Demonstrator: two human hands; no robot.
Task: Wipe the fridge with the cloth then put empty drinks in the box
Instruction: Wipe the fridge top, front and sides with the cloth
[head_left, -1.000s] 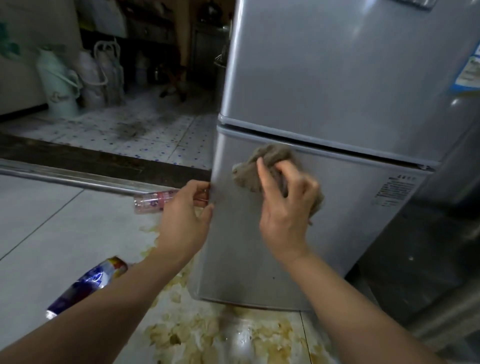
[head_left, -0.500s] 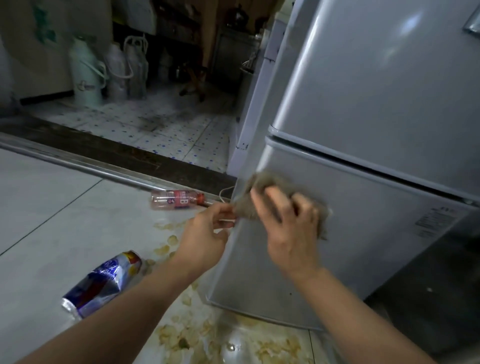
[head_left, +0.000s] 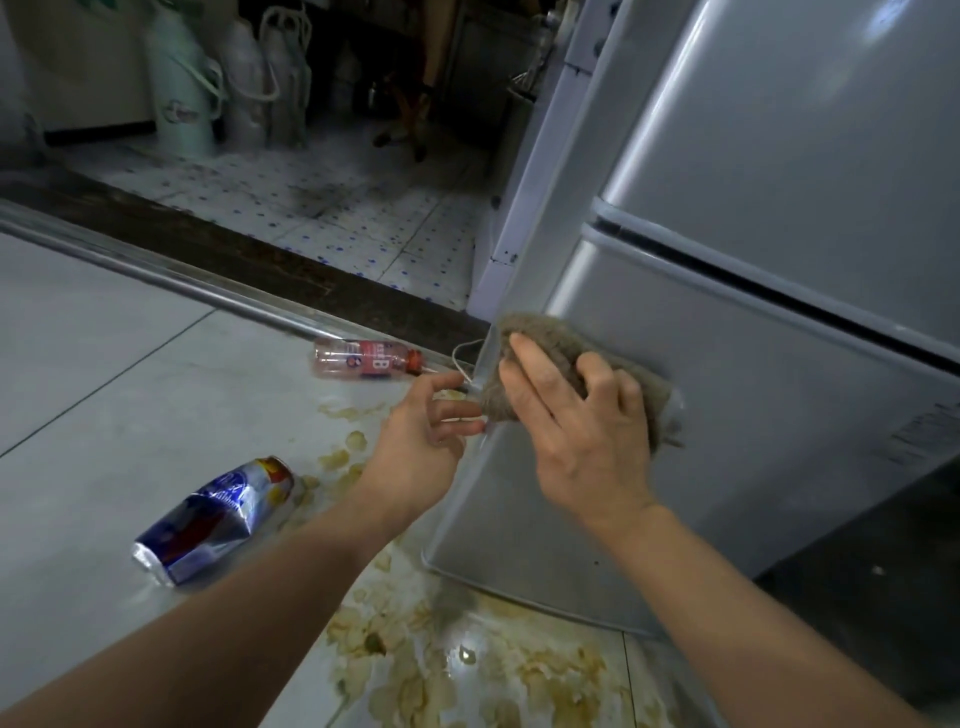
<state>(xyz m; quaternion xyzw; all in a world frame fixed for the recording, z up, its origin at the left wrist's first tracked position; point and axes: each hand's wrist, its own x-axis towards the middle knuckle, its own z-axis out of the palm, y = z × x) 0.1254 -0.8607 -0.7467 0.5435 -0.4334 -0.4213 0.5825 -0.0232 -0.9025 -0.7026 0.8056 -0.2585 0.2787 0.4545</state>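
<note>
Grey cloth (head_left: 582, 374) pressed to the silver fridge (head_left: 727, 415) lower door by the right hand (head_left: 576, 431), fingers curled on it, left hand (head_left: 421, 441) loosely spread at the door edge, crushed can (head_left: 218, 519) and pink bottle (head_left: 363, 359) lain on the stained floor (head_left: 78, 364) nearby.

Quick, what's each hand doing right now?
Left hand: open, holding nothing, fingertips by the fridge door edge.
Right hand: pressing the cloth against the fridge.

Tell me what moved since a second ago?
The right hand slid the cloth left to the lower fridge door's edge. The left hand let go of that edge and now hovers beside it. The bottle and can stayed on the floor.
</note>
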